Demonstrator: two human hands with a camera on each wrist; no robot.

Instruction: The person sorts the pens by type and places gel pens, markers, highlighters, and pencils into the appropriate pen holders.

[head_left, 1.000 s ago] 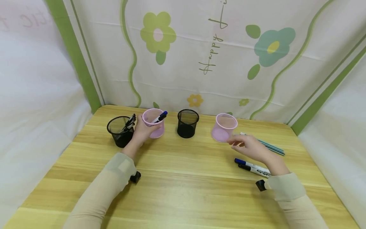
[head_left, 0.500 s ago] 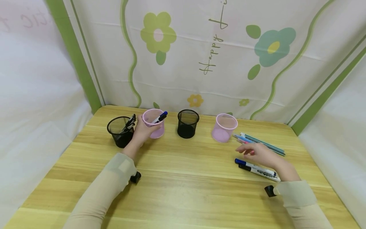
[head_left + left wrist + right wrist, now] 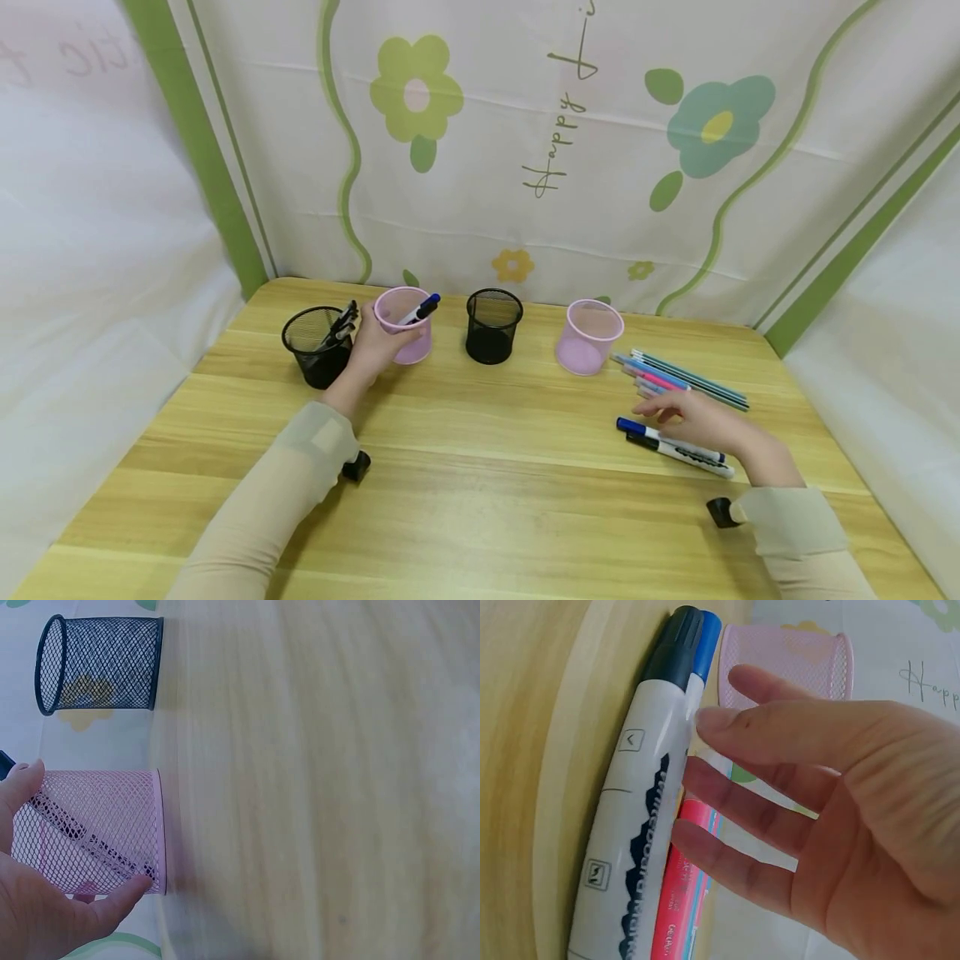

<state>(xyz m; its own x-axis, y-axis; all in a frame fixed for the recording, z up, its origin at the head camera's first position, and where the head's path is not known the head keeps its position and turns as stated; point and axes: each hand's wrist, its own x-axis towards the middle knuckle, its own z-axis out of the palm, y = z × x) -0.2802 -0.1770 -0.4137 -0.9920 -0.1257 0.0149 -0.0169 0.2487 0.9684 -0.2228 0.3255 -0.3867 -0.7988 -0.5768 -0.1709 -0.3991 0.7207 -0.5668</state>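
My left hand [image 3: 375,343] grips the left pink mesh pen cup [image 3: 417,353], thumb and fingers spread round its side. A marker with a blue end [image 3: 422,308] leans inside that cup; in the left wrist view it shows through the pink mesh [image 3: 105,817]. Over at the right, my right hand [image 3: 697,419] hovers with loosely bent fingers above a black-capped whiteboard marker [image 3: 693,457] and a blue-capped marker [image 3: 632,426], which lie side by side. Nothing sits between its fingers. Close up in the right wrist view, its fingertips [image 3: 712,720] are right beside the whiteboard marker [image 3: 630,802].
Left of my left hand stands a black mesh cup [image 3: 324,371] with several black pens [image 3: 341,325]. Another black mesh cup [image 3: 489,343] and a second pink cup [image 3: 581,357] stand along the back. Behind the markers lie pink and blue pens [image 3: 660,381] and teal pencils [image 3: 712,386].
My right hand has moved back from beside the right pink cup, toward me and rightward, over the markers, uncovering the pink and blue pens. The left hand has stayed on its cup.
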